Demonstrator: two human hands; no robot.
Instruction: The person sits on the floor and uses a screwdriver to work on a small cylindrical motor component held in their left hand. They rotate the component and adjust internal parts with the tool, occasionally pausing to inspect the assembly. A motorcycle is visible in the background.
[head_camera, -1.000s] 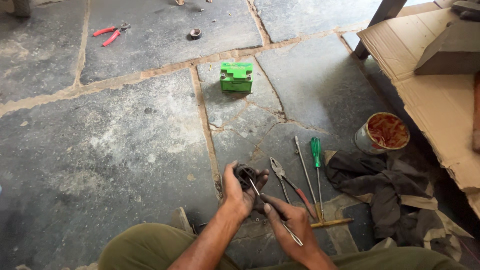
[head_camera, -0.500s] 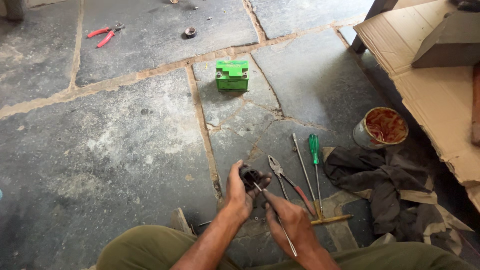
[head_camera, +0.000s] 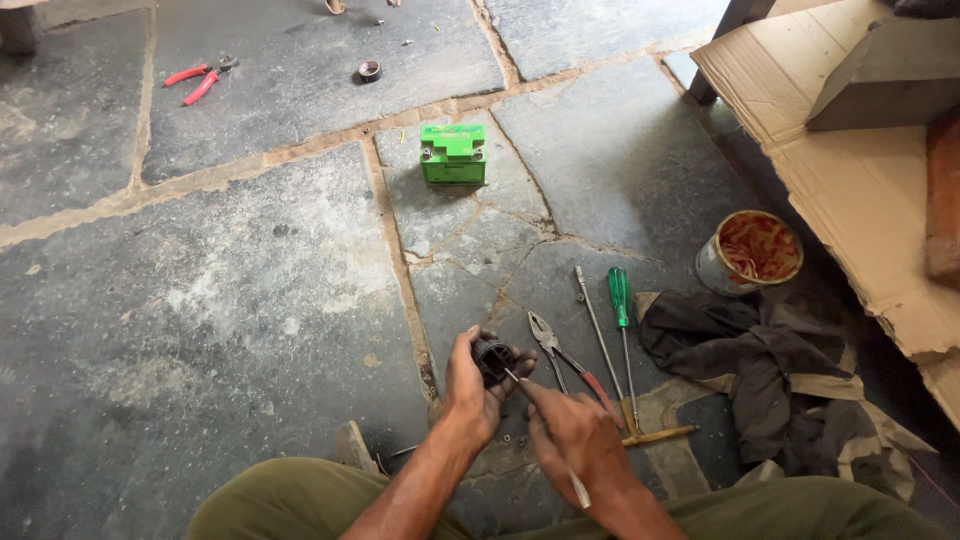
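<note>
Low in the middle of the frame, the left hand (head_camera: 478, 385) is closed around a small dark round part (head_camera: 493, 358), thumb on one side and fingers wrapped over the other, holding it just above the stone floor (head_camera: 250, 300). The right hand (head_camera: 575, 440) pinches a thin metal tool (head_camera: 548, 430) between thumb and forefinger, its tip set against the face of the part (the tool's kind is too small to tell; the shaft runs back under the palm and shows again near the wrist). To do this well, the left-hand grip should probably stay firm and low so the part cannot twist, and the tool is best kept in line with the spot it bears on, pressed gently rather than levered, since a slip would send the tip toward the holding fingers. Just right of the hands lie pliers (head_camera: 560, 355) with red handles, a long metal rod (head_camera: 598, 335) and a green-handled screwdriver (head_camera: 620, 310), side by side and within easy reach. Further right a dark rag (head_camera: 760, 370) is heaped beside a small tin (head_camera: 752, 250) with reddish contents. A green box (head_camera: 453, 153) sits on the floor in the upper middle, red-handled cutters (head_camera: 195, 80) at the upper left, and flattened cardboard (head_camera: 800, 120) fills the upper right.
</note>
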